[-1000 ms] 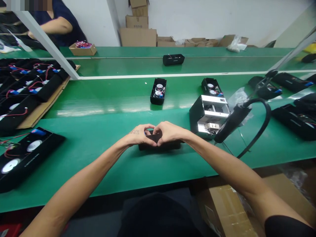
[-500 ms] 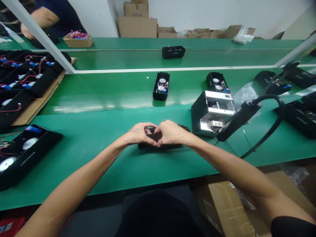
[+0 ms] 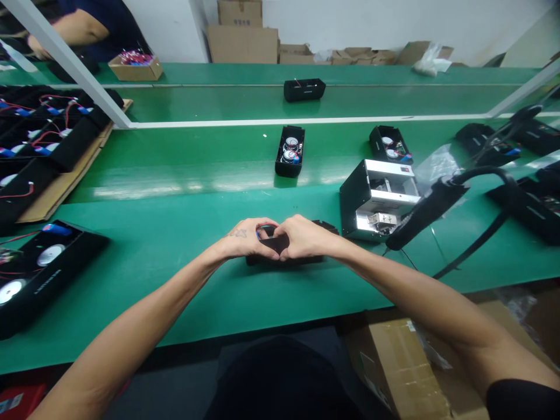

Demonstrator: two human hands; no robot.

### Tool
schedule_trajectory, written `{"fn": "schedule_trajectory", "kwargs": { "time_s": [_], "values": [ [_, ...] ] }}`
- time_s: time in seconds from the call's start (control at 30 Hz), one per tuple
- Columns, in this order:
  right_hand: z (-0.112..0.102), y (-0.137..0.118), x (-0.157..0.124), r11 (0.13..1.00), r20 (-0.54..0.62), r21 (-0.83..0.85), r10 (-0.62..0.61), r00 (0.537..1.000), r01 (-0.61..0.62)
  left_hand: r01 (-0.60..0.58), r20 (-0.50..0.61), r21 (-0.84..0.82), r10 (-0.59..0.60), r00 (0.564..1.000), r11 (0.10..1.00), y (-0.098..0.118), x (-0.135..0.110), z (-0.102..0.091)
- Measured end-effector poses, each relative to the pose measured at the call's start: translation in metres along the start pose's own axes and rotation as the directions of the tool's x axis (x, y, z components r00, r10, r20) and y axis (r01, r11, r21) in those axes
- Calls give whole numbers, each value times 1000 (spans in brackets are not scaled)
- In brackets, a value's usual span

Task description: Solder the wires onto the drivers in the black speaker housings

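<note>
Unit near left edge, white discs up, long axis slanting away rightward. Left hand next, fingers curled over black case. Case lies on bench mid-view, long axis running left to right; I can't tell which end is front. Right hand mirrors left, thumb tips nearly meeting; fingertips partly hidden, pinch I can't confirm. Hands block case's middle. Machine just beyond right end, black tube slanting beside it.
</note>
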State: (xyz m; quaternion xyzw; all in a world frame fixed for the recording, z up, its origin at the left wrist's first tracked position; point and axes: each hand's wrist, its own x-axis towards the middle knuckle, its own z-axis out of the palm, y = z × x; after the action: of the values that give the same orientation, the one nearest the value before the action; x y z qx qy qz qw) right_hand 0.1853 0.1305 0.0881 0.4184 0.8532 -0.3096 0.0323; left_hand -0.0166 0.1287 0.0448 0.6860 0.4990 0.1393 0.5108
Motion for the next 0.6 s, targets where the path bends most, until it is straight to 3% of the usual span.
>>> {"fn": "schedule_trajectory", "kwargs": {
  "time_s": [0.3,0.6],
  "values": [
    [4,3,3,1000,-22,2,24,999,-24,4,4,43,-5,1000,999,0,2,0],
    [3,-6,7,992,-7,14,127,992,-126,2,46,55,-4,999,998,-2,3,2]
  ]
}}
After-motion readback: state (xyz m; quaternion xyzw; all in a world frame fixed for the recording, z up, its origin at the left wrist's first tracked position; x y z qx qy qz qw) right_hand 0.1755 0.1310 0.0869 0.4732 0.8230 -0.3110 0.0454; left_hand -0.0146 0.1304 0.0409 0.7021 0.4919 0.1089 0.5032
